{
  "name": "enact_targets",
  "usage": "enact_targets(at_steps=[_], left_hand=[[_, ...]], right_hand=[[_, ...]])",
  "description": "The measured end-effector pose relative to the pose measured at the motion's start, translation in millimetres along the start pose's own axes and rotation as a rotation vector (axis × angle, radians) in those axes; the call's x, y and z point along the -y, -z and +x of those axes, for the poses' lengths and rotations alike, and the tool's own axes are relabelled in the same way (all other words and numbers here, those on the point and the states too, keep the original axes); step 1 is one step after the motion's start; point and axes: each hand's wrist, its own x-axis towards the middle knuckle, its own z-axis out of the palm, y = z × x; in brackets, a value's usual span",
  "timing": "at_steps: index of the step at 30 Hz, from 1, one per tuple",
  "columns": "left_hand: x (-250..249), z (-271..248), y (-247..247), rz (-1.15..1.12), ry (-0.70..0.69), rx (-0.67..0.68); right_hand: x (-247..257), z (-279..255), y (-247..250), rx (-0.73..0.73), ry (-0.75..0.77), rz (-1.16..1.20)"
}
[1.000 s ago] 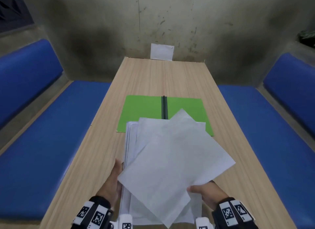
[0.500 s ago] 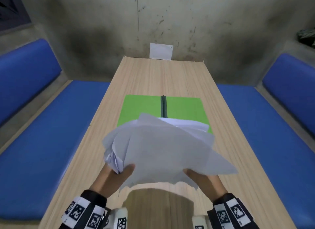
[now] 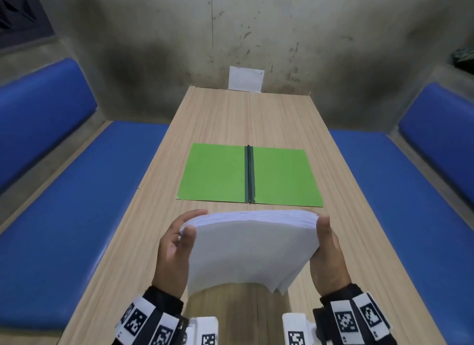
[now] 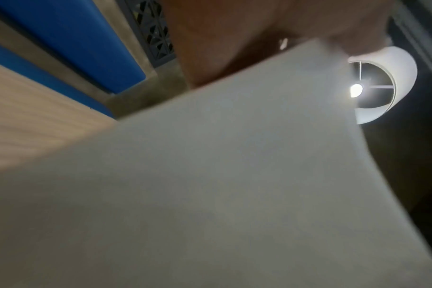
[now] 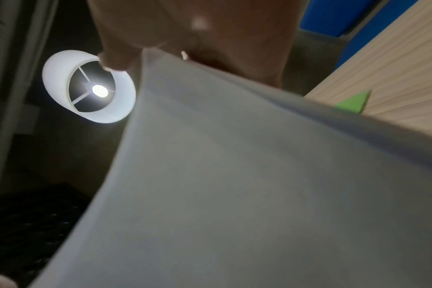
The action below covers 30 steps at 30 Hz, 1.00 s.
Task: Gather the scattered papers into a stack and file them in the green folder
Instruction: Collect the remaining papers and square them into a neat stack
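Note:
A stack of white papers point(image 3: 251, 247) stands nearly upright above the near end of the table, its top edges evened. My left hand point(image 3: 179, 244) grips its left side and my right hand point(image 3: 327, 247) grips its right side, thumbs on the near face. The green folder point(image 3: 213, 174) lies open and flat mid-table, just beyond the stack, with a dark spine down its middle. Both wrist views are mostly filled by the papers point(image 4: 210, 185) point(image 5: 259, 185); a corner of the folder point(image 5: 353, 103) shows in the right wrist view.
The long wooden table point(image 3: 246, 118) runs away from me to a concrete wall. Blue benches point(image 3: 77, 203) point(image 3: 410, 203) flank it on both sides. A small white sheet point(image 3: 245, 78) leans on the wall at the table's far end. A lit ceiling lamp point(image 5: 89, 87) hangs overhead.
The loose, fanned sheets have been lifted off the table, raised upright and squared into one even stack between both hands. The folder is now fully uncovered.

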Motion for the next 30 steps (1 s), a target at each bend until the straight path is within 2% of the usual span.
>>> enact_targets(at_steps=[4, 7, 9, 12, 16, 20, 23, 26, 30], left_hand=[[-10, 1, -16, -0.068, -0.033, -0.184], [-5, 5, -18, -0.07, -0.023, -0.22], [-3, 6, -13, -0.055, -0.058, -0.196], [3, 6, -2, -0.045, -0.108, -0.072], [16, 7, 5, 0.031, -0.016, 0.124], [19, 9, -2, 0.038, 0.106, 0.103], [12, 10, 0, 0.002, 0.125, 0.089], [9, 8, 3, -0.028, 0.127, 0.134], [24, 3, 7, -0.045, 0.231, 0.183]], right_hand=[[5, 6, -11, -0.108, 0.034, -0.002], [2, 9, -12, -0.148, 0.04, 0.022], [0, 10, -9, -0.116, 0.045, 0.018], [-2, 6, -1, 0.011, 0.033, -0.021], [-12, 2, 7, 0.155, -0.09, -0.121], [-19, 5, 7, 0.135, -0.164, -0.119], [-17, 6, 7, 0.079, -0.148, -0.132], [-16, 4, 9, 0.07, -0.125, -0.144], [-33, -1, 14, 0.104, -0.243, -0.183]])
